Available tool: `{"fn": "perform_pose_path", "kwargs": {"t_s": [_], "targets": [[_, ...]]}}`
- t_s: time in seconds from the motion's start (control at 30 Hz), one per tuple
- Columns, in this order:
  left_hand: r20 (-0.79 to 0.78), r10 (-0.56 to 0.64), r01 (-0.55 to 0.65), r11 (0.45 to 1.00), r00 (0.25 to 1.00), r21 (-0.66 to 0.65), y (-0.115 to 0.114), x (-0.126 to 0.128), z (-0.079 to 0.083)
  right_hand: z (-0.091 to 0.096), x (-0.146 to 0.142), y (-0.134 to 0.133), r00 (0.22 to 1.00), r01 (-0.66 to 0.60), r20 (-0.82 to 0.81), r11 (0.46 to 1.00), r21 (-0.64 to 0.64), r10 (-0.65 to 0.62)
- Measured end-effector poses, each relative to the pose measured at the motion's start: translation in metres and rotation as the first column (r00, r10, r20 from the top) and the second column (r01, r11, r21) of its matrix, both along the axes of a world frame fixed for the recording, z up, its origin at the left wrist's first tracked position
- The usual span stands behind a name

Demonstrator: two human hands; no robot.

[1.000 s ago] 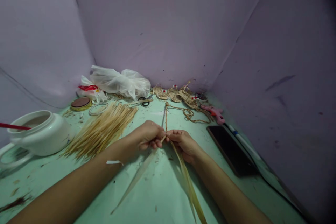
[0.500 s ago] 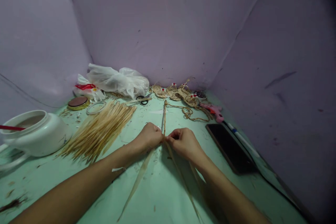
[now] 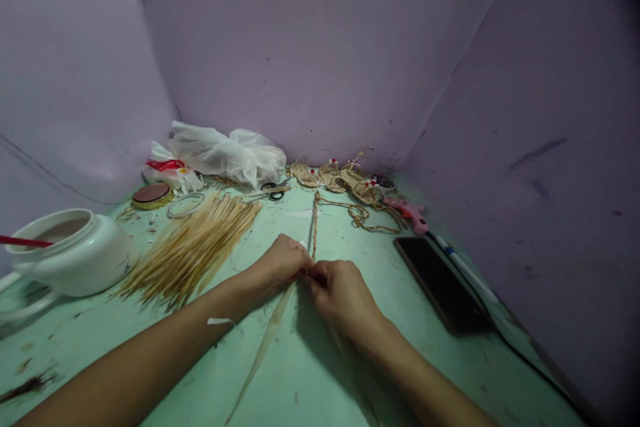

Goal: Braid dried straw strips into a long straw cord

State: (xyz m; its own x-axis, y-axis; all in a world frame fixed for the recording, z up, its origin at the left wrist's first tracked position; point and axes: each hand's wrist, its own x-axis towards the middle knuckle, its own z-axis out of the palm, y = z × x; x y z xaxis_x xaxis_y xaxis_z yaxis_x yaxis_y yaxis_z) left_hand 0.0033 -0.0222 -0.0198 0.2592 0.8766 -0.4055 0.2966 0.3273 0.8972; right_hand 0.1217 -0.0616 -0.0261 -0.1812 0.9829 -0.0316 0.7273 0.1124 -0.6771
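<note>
A thin braid of tan plant fibre (image 3: 315, 227) runs from the middle of the table down to my hands. My left hand (image 3: 284, 259) is closed in a pinch at the braid's near end. Beside it, touching, my right hand (image 3: 340, 290) pinches fibre strands at the same spot; its fingertips partly cover the working point. One loose pale strand (image 3: 265, 343) trails from under my left hand toward the table's near edge. Other strands hang blurred beneath my right wrist. From the braid's far end, a braided cord (image 3: 367, 217) curls off to the right.
Left of my hands lie a bundle of dry straw strips (image 3: 197, 250) and a white pot (image 3: 85, 257). At the back are a plastic bag (image 3: 230, 155), scissors (image 3: 274, 192) and woven pieces with red beads (image 3: 333, 178). A pink glue gun (image 3: 410, 212) and a phone (image 3: 445, 285) lie right.
My right hand has shifted slightly left and nearer to me, its fingers now overlapping the left fingertips. The strands beneath it have moved, and less of them shows.
</note>
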Motion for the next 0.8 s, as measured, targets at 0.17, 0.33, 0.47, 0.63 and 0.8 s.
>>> {"fn": "perform_pose_path", "kwargs": {"t_s": [0.17, 0.33, 0.47, 0.63, 0.8], "targets": [[0.078, -0.046, 0.049, 0.998, 0.996, -0.037, 0.004, -0.004, 0.000, 0.004, 0.018, 0.020, 0.920, 0.128, -0.342, 0.972, -0.197, -0.190], [0.088, -0.088, 0.093, 0.995, 0.992, -0.047, 0.002, -0.005, 0.004, 0.012, 0.017, 0.024, 0.605, -0.074, -0.681, 0.822, -0.564, -0.412], [0.050, -0.144, 0.146, 0.989, 0.988, -0.026, 0.003, -0.005, 0.004, 0.004, 0.011, 0.021, 0.690, -0.075, -0.630, 0.830, -0.553, -0.357], [-0.315, -0.178, 0.228, 0.965, 0.932, 0.129, 0.005, -0.009, 0.010, -0.009, 0.012, 0.026, 0.769, 0.017, -0.542, 0.859, -0.512, -0.338], [-0.636, -0.056, 0.306, 0.907, 0.770, 0.291, -0.008, -0.009, 0.020, -0.009, 0.006, 0.023, 0.769, 0.074, -0.532, 0.876, -0.476, -0.354]]}}
